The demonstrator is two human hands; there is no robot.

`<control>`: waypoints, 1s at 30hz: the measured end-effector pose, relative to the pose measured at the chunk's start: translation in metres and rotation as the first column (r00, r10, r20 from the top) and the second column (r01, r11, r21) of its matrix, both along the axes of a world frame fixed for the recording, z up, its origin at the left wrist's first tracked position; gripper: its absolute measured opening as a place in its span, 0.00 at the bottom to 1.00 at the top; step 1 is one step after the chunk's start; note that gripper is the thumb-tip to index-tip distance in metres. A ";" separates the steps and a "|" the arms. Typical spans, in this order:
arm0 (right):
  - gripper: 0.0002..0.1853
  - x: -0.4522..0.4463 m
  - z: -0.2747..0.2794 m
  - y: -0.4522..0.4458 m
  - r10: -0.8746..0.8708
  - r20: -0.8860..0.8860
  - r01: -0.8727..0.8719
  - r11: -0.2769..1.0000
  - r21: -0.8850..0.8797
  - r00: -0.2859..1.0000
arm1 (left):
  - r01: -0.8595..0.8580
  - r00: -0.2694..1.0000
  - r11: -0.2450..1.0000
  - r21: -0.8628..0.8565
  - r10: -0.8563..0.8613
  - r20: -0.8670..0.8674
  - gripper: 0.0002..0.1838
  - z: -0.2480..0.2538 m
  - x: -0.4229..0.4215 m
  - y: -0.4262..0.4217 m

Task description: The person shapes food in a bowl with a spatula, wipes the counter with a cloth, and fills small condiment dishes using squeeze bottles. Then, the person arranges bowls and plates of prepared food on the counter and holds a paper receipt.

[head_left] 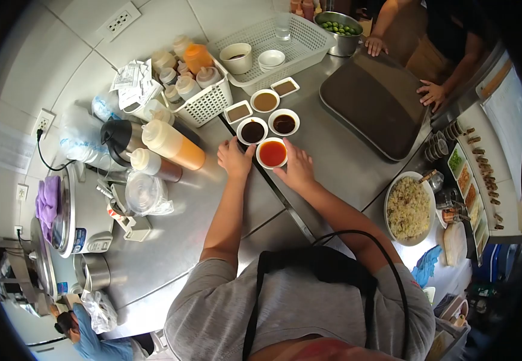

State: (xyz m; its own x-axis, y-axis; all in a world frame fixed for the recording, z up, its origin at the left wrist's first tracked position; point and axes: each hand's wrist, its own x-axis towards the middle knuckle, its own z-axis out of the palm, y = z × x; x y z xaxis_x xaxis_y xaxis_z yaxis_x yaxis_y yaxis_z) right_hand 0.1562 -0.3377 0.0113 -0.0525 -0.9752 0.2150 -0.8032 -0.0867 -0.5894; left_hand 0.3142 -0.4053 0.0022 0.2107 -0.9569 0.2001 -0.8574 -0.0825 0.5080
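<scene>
My left hand (235, 157) is at the near left edge of a small white bowl of dark sauce (252, 130), its fingers close to the rim. My right hand (297, 166) lies along the right side of a white bowl of red sauce (272, 153), thumb near the rim, fingers apart. Behind them stand a second bowl of dark sauce (284, 124), a round bowl of brown sauce (265, 101) and two rectangular dishes of brown sauce (237, 112) (285, 88). Whether my left fingertips touch their bowl cannot be made out.
A dark tray (372, 102) lies to the right, with a co-worker's hands (433, 93) on it. Squeeze bottles (174, 144) and a white basket (207, 99) stand left. A large bowl of rice (409, 208) is at right; a pot of green fruit (340, 33) stands behind.
</scene>
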 end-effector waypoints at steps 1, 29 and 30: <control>0.45 0.001 0.001 -0.002 0.001 0.001 -0.001 1.000 0.002 1.000 | -0.007 1.000 1.000 -0.008 0.007 -0.012 0.32 -0.002 0.002 -0.002; 0.24 -0.054 -0.017 0.063 0.074 0.091 -0.054 0.977 -0.204 0.993 | -0.392 0.916 0.920 0.014 0.388 0.101 0.32 0.156 0.105 -0.246; 0.24 -0.054 -0.017 0.064 0.070 0.077 -0.054 0.980 -0.190 0.995 | -0.385 0.920 0.922 0.044 0.379 0.098 0.33 0.159 0.103 -0.246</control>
State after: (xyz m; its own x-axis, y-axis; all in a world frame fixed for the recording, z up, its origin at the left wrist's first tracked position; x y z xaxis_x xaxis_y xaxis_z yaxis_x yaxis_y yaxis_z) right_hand 0.1023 -0.2741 -0.0054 -0.0187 -0.9198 0.3918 -0.7418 -0.2500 -0.6222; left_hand 0.4173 -0.6510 0.1607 0.5474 -0.8179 0.1772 -0.7943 -0.4412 0.4176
